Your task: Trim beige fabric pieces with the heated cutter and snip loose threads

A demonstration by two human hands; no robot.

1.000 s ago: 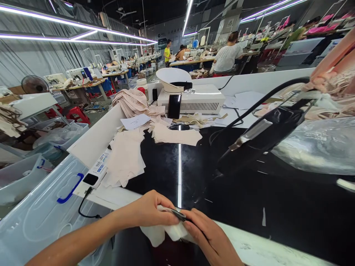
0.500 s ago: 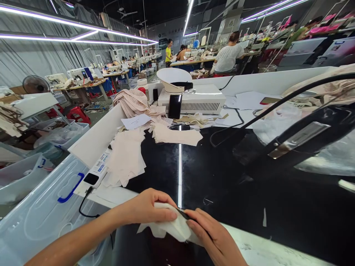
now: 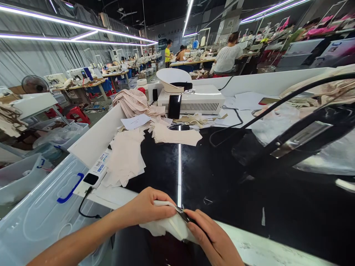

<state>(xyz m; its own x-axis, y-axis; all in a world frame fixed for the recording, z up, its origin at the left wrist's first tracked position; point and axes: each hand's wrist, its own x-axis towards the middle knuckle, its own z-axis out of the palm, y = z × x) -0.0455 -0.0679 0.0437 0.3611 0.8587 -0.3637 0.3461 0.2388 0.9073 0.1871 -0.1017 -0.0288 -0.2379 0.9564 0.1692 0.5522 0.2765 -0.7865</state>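
Observation:
My left hand (image 3: 151, 207) pinches a white piece of fabric (image 3: 168, 225) between thumb and fingers, and its loose part hangs below the hand. Against the fabric's upper edge lie dark thread snips (image 3: 184, 215), gripped in my right hand (image 3: 209, 234). The two hands are close together at the near edge of a glossy black tabletop (image 3: 205, 170). Most of the snips is hidden by the fingers, so I cannot tell how far the blades are apart. Pale cut fabric pieces (image 3: 126, 157) lie stacked on the left of the tabletop.
A black phone (image 3: 175, 106) leans on a white vented machine (image 3: 202, 99). A black hinged arm (image 3: 305, 136) and a cable (image 3: 277, 99) reach in from the right. At left sit a white power bank (image 3: 95, 171) and a clear bin (image 3: 50, 207). People work at sewing machines behind.
The fabric has shifted and folded a little in my left hand. My right hand has turned slightly, and more of the snips' metal shows at the fabric's edge.

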